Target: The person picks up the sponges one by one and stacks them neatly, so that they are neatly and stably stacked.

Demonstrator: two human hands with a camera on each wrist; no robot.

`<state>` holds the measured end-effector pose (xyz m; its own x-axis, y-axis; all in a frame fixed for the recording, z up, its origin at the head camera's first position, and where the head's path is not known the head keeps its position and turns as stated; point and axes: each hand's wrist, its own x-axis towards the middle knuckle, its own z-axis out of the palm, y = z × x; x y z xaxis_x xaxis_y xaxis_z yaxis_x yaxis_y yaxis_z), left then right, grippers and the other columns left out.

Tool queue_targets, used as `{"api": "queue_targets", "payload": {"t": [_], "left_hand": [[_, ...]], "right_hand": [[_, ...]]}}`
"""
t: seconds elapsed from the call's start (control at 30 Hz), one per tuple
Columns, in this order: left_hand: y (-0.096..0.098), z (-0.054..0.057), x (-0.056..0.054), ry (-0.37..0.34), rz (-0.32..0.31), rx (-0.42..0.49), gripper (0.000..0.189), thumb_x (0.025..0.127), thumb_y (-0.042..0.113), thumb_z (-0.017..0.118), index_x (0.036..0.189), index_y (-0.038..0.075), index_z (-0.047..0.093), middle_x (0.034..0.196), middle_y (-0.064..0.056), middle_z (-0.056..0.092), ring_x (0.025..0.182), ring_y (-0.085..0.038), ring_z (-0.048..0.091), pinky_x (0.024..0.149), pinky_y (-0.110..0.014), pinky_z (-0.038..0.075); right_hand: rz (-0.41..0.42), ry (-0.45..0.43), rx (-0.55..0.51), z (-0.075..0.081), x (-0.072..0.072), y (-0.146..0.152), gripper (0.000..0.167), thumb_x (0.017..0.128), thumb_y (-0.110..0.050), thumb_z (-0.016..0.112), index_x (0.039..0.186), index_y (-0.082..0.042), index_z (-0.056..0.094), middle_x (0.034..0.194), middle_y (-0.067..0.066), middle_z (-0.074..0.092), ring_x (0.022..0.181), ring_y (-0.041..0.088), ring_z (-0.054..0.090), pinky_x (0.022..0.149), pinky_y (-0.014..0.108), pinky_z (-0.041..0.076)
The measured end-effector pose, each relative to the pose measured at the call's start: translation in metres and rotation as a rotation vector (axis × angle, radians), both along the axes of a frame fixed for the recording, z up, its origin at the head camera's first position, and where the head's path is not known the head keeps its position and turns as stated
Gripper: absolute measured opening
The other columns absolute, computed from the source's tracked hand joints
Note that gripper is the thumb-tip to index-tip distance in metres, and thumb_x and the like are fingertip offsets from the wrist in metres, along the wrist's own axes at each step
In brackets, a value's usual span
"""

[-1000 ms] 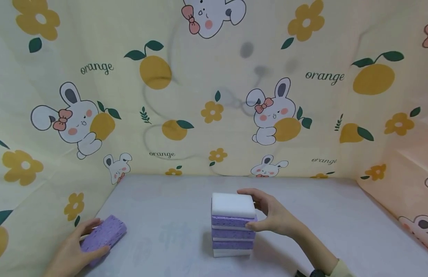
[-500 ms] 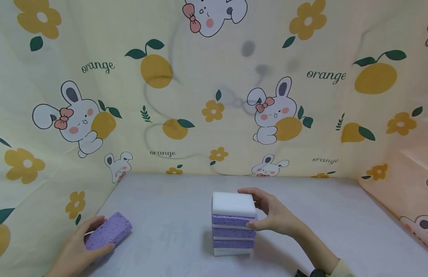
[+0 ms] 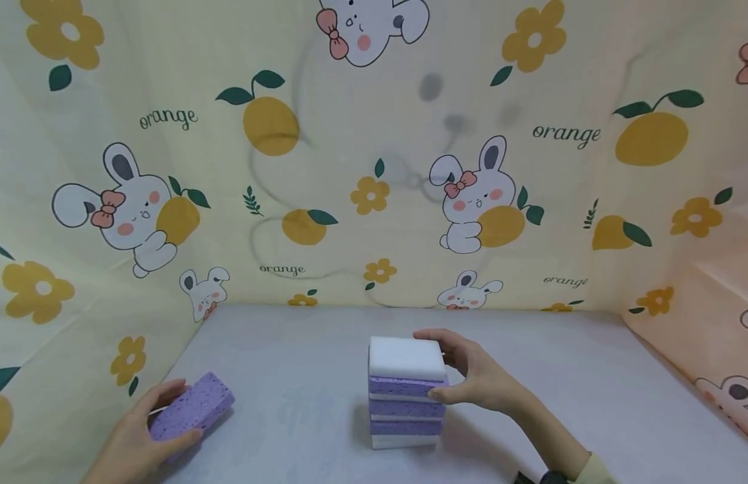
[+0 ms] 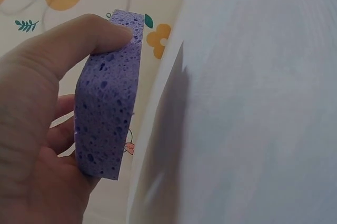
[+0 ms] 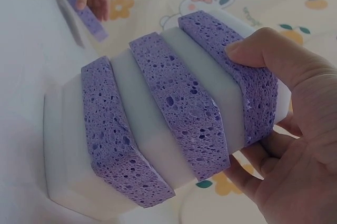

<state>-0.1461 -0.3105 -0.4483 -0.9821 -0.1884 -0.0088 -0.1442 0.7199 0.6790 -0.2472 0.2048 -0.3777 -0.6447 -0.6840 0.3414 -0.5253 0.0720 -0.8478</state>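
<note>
In the head view my left hand holds a purple sponge at the left, thumb on the near side and fingers on the far side. The left wrist view shows this sponge tilted, apart from the table, with a shadow below. Near the middle stands an upright stack of alternating white and purple sponges, topped by a white sponge. My right hand grips the stack's upper part from the right. In the right wrist view its thumb presses the uppermost purple sponge; some fingertips are hidden behind the stack.
The pale table extends around the stack and between the two hands. Behind it hangs a cream cloth printed with rabbits and oranges, which also borders the table at left and right.
My left hand has moved slightly right and away from me with the purple sponge. My right hand and the stack stay in place.
</note>
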Motion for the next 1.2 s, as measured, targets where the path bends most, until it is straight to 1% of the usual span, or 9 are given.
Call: {"api": "queue_targets", "payload": {"t": [0.17,0.4,0.53,0.67,0.87,1.07,1.2], "left_hand": [[0.002,-0.003,0.002,-0.005,-0.013,0.005,0.107,0.072,0.059,0.080,0.148,0.002,0.031,0.144,-0.026,0.040,0.126,-0.046,0.041,0.097,-0.060,0.044],[0.003,-0.006,0.003,-0.036,-0.019,0.072,0.106,0.072,0.056,0.081,0.149,0.004,0.030,0.146,-0.022,0.039,0.129,-0.046,0.040,0.099,-0.053,0.045],[0.006,-0.006,0.003,-0.029,-0.028,0.069,0.105,0.072,0.056,0.081,0.149,0.004,0.031,0.146,-0.021,0.039,0.128,-0.045,0.040,0.099,-0.052,0.045],[0.008,-0.005,0.003,-0.033,-0.028,0.063,0.104,0.073,0.055,0.081,0.148,0.004,0.031,0.146,-0.021,0.040,0.128,-0.045,0.040,0.099,-0.051,0.045],[0.011,0.000,0.003,-0.055,-0.032,0.090,0.105,0.073,0.053,0.082,0.149,0.003,0.029,0.146,-0.021,0.038,0.129,-0.046,0.038,0.099,-0.051,0.046],[0.011,0.002,0.005,-0.028,-0.065,0.096,0.103,0.073,0.053,0.082,0.149,0.004,0.030,0.146,-0.020,0.039,0.129,-0.044,0.041,0.099,-0.049,0.046],[0.013,0.002,0.007,0.006,-0.083,0.089,0.102,0.073,0.053,0.082,0.148,0.004,0.033,0.145,-0.019,0.041,0.127,-0.043,0.043,0.098,-0.051,0.046]], "right_hand": [[0.001,0.002,-0.004,-0.001,0.000,0.000,0.072,0.080,-0.007,0.080,0.143,-0.010,0.046,0.128,0.013,0.056,0.106,0.033,0.058,0.093,0.034,0.051],[-0.003,-0.013,0.007,-0.001,0.001,-0.001,0.072,0.080,-0.008,0.081,0.143,-0.010,0.045,0.128,0.013,0.056,0.107,0.033,0.059,0.094,0.035,0.051],[-0.023,-0.029,0.023,-0.001,0.002,-0.001,0.073,0.079,-0.009,0.081,0.143,-0.012,0.046,0.129,0.013,0.056,0.107,0.034,0.059,0.094,0.034,0.051],[-0.034,-0.031,0.030,-0.001,0.002,-0.001,0.073,0.079,-0.010,0.082,0.143,-0.013,0.046,0.129,0.012,0.055,0.107,0.034,0.059,0.095,0.034,0.050],[-0.038,-0.022,0.028,-0.001,0.001,-0.001,0.073,0.079,-0.010,0.082,0.143,-0.013,0.046,0.129,0.011,0.055,0.107,0.033,0.059,0.095,0.034,0.051],[-0.033,-0.018,0.026,-0.001,0.001,0.000,0.073,0.079,-0.009,0.082,0.143,-0.013,0.046,0.129,0.011,0.056,0.107,0.033,0.059,0.095,0.035,0.051],[-0.042,-0.018,0.033,-0.001,0.001,-0.001,0.073,0.079,-0.010,0.082,0.142,-0.014,0.047,0.128,0.011,0.056,0.107,0.033,0.059,0.095,0.034,0.050]]}}
